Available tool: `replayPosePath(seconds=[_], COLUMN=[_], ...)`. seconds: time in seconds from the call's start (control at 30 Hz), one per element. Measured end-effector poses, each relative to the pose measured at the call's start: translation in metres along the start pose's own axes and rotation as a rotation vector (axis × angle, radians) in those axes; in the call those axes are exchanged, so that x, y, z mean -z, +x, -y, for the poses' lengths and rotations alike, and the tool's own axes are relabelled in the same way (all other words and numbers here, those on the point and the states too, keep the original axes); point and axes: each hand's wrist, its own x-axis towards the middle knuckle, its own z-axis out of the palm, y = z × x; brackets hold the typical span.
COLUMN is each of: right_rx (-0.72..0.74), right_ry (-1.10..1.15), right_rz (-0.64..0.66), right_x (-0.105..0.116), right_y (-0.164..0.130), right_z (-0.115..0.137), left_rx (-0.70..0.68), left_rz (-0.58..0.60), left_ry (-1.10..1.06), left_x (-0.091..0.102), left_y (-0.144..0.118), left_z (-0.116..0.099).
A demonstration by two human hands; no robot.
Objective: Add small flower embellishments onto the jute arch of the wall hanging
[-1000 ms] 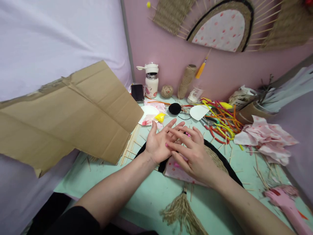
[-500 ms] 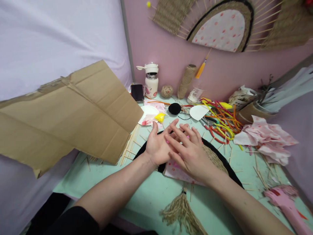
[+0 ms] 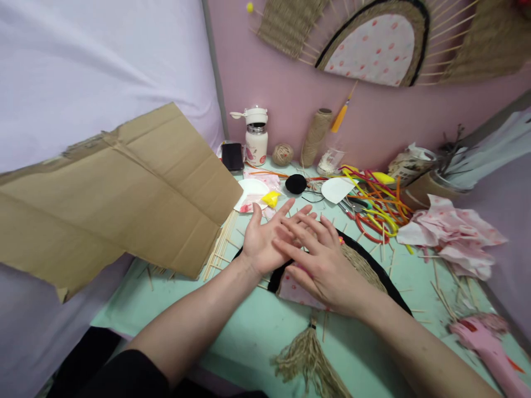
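Note:
My left hand (image 3: pixel 269 237) is turned palm up with its fingers spread. Over its palm and fingers lies my right hand (image 3: pixel 317 257), palm down, its fingers stretched out and apart. I see nothing held in either hand. Beneath them is a half-round craft piece (image 3: pixel 365 265) with a black border, a band of twine and pink patterned cloth, partly hidden by my hands. Thin sticks poke out around its edge. Below its straight side, toward me, lies a twine tassel (image 3: pixel 309 354).
A large cardboard sheet (image 3: pixel 124 188) covers the table's left side. Behind stand a white bottle (image 3: pixel 256 143) and a twine spool (image 3: pixel 316 138). Colourful pipe cleaners (image 3: pixel 377 199), crumpled cloth (image 3: pixel 452 232) and a pink glue gun (image 3: pixel 481 342) lie right. A similar piece (image 3: pixel 373 50) hangs above.
Both hands have shifted slightly left, and my right fingers have slid across my left palm. A small pink-and-yellow bit on the half-round piece now shows beside my right hand.

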Motion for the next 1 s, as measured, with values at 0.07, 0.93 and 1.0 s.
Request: replayPosePath(seconds=[0.07, 0.93, 1.0], right_rx=[-0.025, -0.067, -0.054], right_ry=[-0.032, -0.07, -0.043], right_rz=[-0.023, 0.083, 0.096], right_x=[0.0, -0.001, -0.001], right_y=[0.0, -0.001, -0.001], right_z=[-0.002, -0.01, -0.011], left_rx=[-0.027, 0.077, 0.103], left_rz=[0.002, -0.049, -0.074], left_ry=[-0.004, -0.03, -0.028], left_x=[0.0, 0.003, 0.005], left_y=[0.0, 0.001, 0.002], left_z=[-0.001, 0.007, 0.01])
